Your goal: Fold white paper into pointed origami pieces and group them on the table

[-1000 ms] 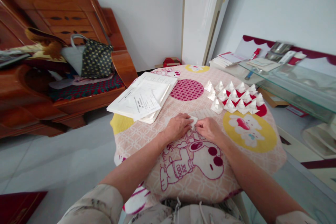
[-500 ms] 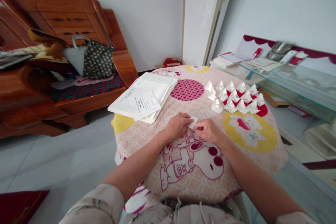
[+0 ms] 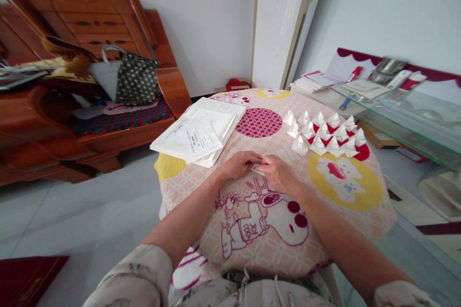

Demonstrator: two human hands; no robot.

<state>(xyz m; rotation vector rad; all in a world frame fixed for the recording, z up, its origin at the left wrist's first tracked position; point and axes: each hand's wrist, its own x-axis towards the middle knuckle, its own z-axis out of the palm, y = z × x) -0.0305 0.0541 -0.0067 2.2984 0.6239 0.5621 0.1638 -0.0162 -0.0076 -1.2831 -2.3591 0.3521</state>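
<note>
A small piece of folded white paper (image 3: 258, 170) lies low over the cloth-covered table (image 3: 259, 244), mostly hidden beneath my fingers. My left hand (image 3: 240, 164) is closed on its left side. From the right, my right hand (image 3: 278, 171) pinches the same paper, its fingertips meeting those of the left. Several folded white paper pieces with pointed tips (image 3: 326, 135) stand in rows to the right, beyond my right hand. A stack of printed sheets (image 3: 173, 144) lies to the left, beyond my left hand.
A glass shelf unit (image 3: 406, 127) stands at the table's right, with papers and cups on it. On the left is a carved wooden sofa (image 3: 97, 14) with a dotted bag (image 3: 139, 79). A white floor-standing air conditioner (image 3: 275, 33) is at the back.
My right hand has moved left over the folded paper until its fingers meet my left hand's. The paper is now more covered. The view has shifted slightly.
</note>
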